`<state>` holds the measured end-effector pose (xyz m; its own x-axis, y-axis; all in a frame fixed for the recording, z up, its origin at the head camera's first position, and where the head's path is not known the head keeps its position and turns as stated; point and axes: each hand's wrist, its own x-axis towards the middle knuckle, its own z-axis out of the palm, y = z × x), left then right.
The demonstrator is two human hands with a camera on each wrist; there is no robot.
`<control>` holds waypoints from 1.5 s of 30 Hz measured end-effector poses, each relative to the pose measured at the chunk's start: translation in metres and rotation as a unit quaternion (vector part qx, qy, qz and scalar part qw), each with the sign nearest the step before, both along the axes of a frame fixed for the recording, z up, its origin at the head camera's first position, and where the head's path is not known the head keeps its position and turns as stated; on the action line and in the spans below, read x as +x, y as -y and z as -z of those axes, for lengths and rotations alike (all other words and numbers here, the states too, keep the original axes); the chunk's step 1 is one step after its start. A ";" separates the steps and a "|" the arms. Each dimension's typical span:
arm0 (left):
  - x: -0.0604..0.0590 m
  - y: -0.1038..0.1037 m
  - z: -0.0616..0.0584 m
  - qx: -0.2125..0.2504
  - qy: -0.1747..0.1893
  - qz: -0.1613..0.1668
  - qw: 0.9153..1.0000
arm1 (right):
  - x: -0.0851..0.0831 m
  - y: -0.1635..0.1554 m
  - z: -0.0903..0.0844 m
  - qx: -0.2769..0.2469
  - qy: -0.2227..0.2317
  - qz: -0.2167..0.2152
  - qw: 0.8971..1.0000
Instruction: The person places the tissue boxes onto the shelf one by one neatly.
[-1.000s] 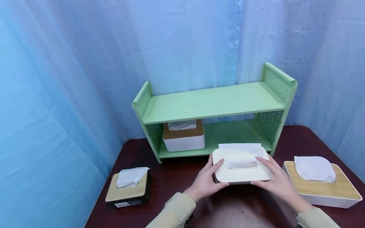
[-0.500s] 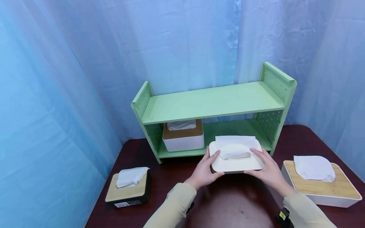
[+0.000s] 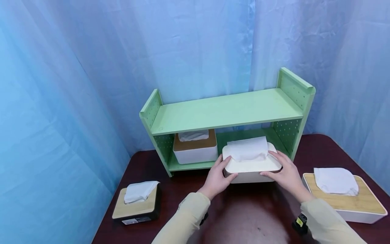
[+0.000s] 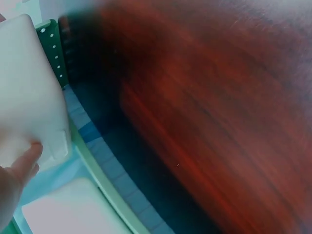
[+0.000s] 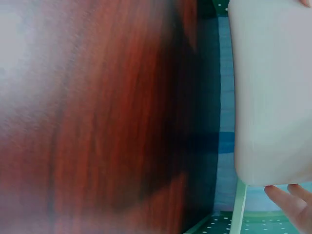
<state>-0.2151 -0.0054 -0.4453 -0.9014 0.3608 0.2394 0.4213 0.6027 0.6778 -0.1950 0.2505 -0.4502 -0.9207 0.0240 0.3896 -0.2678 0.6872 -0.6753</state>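
Between my two hands is a white tissue box [image 3: 253,166] with a tissue [image 3: 248,149] sticking out of its top. My left hand [image 3: 217,178] grips its left end, thumb at the front and fingers along the side. At the opposite end my right hand [image 3: 286,176] holds it the same way. The box stands at the front edge of the green shelf's [image 3: 228,112] lower level, overlapping that edge in the head view. Both wrist views show the pale box [image 4: 29,92] from below, with fingertips [image 5: 278,192] against its end in the right one.
A brown-topped white tissue box [image 3: 196,154] sits on the lower shelf, left of the held one. On the dark wood table [image 3: 243,217] lie a black tissue box [image 3: 137,206] at left and a wood-topped one [image 3: 347,200] at right. Blue curtains [image 3: 198,44] hang behind.
Both hands have carried the white tissue box forward and slightly left, toward the lower shelf. Its front face now shows more. The other boxes have stayed put.
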 end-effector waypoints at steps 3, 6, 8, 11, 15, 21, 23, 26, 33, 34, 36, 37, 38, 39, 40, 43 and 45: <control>-0.005 -0.002 -0.003 -0.001 -0.007 -0.007 1.000 | -0.005 -0.001 -0.003 0.002 -0.002 0.006 1.000; -0.009 -0.004 -0.006 0.014 -0.007 -0.010 1.000 | -0.011 -0.001 -0.005 0.005 -0.011 0.008 1.000; -0.012 -0.005 -0.007 0.023 -0.010 -0.015 1.000 | -0.016 -0.001 -0.006 0.006 -0.018 0.007 1.000; -0.016 -0.007 -0.008 0.028 -0.015 -0.024 0.999 | -0.021 -0.001 -0.008 0.007 -0.019 0.007 1.000; -0.019 -0.009 -0.010 0.026 -0.019 -0.037 0.999 | -0.026 0.002 -0.009 0.010 -0.014 0.014 1.000; -0.024 -0.014 -0.013 0.025 -0.029 -0.060 0.997 | -0.032 0.006 -0.011 0.018 -0.021 0.031 0.999; -0.024 -0.015 -0.012 0.026 -0.033 -0.066 0.997 | -0.032 0.007 -0.012 0.023 -0.024 0.031 0.999; -0.021 -0.013 -0.012 0.016 -0.035 -0.070 0.997 | -0.027 0.007 -0.013 0.037 -0.033 0.031 0.998; 0.002 -0.001 -0.015 -0.108 -0.117 -0.031 0.987 | 0.001 0.004 -0.010 0.092 -0.108 0.008 0.990; 0.005 0.001 -0.015 -0.136 -0.134 -0.024 0.981 | 0.005 0.004 -0.009 0.105 -0.118 0.000 0.987; 0.012 0.003 -0.014 -0.201 -0.162 -0.011 0.966 | 0.012 0.004 -0.007 0.139 -0.134 -0.015 0.981; 0.016 0.004 -0.014 -0.230 -0.172 -0.005 0.958 | 0.015 0.004 -0.005 0.157 -0.139 -0.021 0.978; 0.019 0.004 -0.013 -0.259 -0.181 0.000 0.949 | 0.018 0.004 -0.004 0.175 -0.139 -0.025 0.974; 0.022 0.004 -0.013 -0.283 -0.185 0.005 0.941 | 0.020 0.004 -0.002 0.192 -0.135 -0.026 0.972; 0.024 0.003 -0.012 -0.306 -0.188 0.008 0.933 | 0.023 0.005 -0.001 0.208 -0.129 -0.026 0.969; 0.028 0.001 -0.009 -0.352 -0.188 0.010 0.917 | 0.027 0.005 0.003 0.247 -0.109 -0.017 0.963; 0.029 0.000 -0.008 -0.368 -0.185 0.007 0.911 | 0.028 0.005 0.005 0.260 -0.094 -0.011 0.961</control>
<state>-0.1861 -0.0055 -0.4377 -0.8024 0.5570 0.2144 0.5498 0.8296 -0.0977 -0.1671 0.2450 -0.4555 -0.8307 -0.2374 0.5036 -0.3693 0.9119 -0.1793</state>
